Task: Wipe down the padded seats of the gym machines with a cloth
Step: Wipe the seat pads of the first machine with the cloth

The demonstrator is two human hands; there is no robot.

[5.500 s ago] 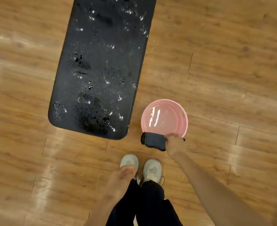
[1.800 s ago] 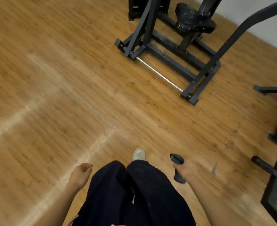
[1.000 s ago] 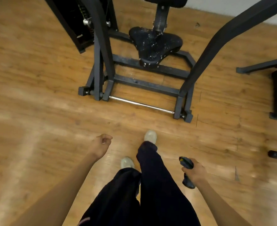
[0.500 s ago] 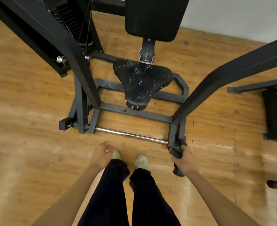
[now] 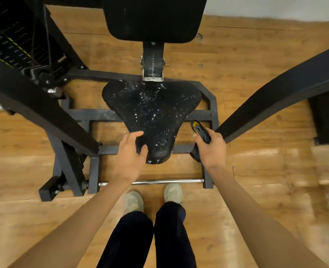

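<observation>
Nearest to me stood my two legs in dark trousers [image 5: 150, 238] and a pair of pale grey shoes [image 5: 133, 201] on the glossy wooden plank floor [image 5: 256, 180], toes just short of a thin chrome bar [image 5: 159, 181] at the foot of the black steel machine frame [image 5: 94, 151]. Past that bar both bare forearms reached forward. My left hand [image 5: 129, 151] lay at the narrow front end of the black, roughly triangular padded seat [image 5: 154, 113], fingers loosely spread and thumb apart, touching the pad's left edge without clamping it. My right hand [image 5: 211, 149] hung just beside the seat's right edge, its fingers curled tight round a bunched dark cloth with a yellow patch [image 5: 200, 131], which stuck out above and below the fist and was not yet on the pad. The seat was spattered with bright droplets, thickest toward its wide rear. Beyond it rose the seat post [image 5: 153, 62] and a black rectangular back pad [image 5: 154, 18], with a weight stack [image 5: 10, 39] at far left. I judged the step to be the approach to this seat, wiping not yet begun. The next move called for bringing the cloth over onto the wet surface and sweeping it across while the left hand steadied the front.
</observation>
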